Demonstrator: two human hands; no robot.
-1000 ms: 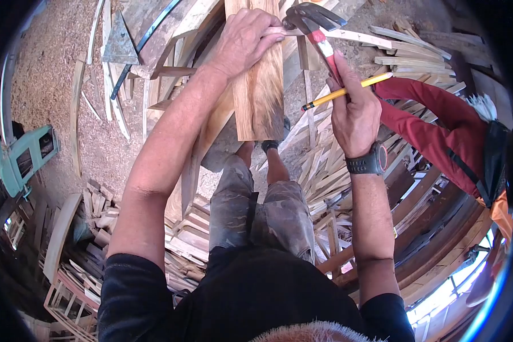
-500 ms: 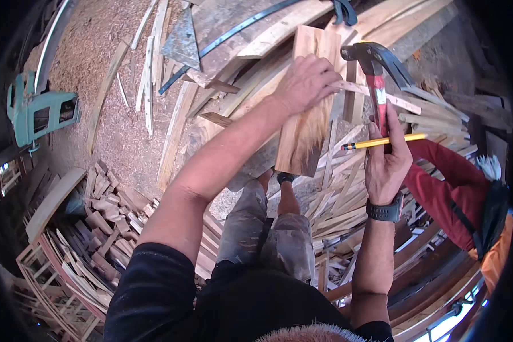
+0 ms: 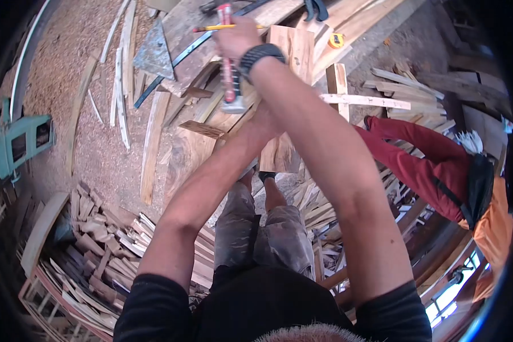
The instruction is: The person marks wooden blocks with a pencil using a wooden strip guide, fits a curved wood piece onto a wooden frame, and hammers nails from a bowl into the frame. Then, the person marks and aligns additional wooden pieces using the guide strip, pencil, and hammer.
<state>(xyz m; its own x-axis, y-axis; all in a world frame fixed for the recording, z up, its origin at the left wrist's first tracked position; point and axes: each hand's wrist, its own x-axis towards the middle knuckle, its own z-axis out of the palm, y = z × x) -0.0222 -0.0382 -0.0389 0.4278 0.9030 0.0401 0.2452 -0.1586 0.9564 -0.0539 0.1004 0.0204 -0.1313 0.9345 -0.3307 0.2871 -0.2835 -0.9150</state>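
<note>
My right hand (image 3: pixel 238 41) is closed around a hammer (image 3: pixel 229 80) with a red handle, its butt end towards me and its dark head near the top edge. A yellow pencil (image 3: pixel 208 28) is held crosswise in that same hand. My left hand (image 3: pixel 272 118) is at the left edge of a wooden board (image 3: pixel 282 154), mostly behind my right forearm, so its fingers are hidden. From behind that forearm a pale thin strip (image 3: pixel 370 101) sticks out to the right; whether my left hand grips it cannot be seen.
A yellow tape measure (image 3: pixel 336 40) lies on planks beyond the board. To the left are a metal triangle (image 3: pixel 154 51), a blue metal bar (image 3: pixel 182 55) and a green machine (image 3: pixel 20 139). Scrap wood (image 3: pixel 97 239) is piled lower left. Another person in red trousers (image 3: pixel 416 159) is on the right.
My right hand has swung from the right across to the upper left with the hammer and pencil, its forearm now crossing over my left hand. My left hand has shifted down and left.
</note>
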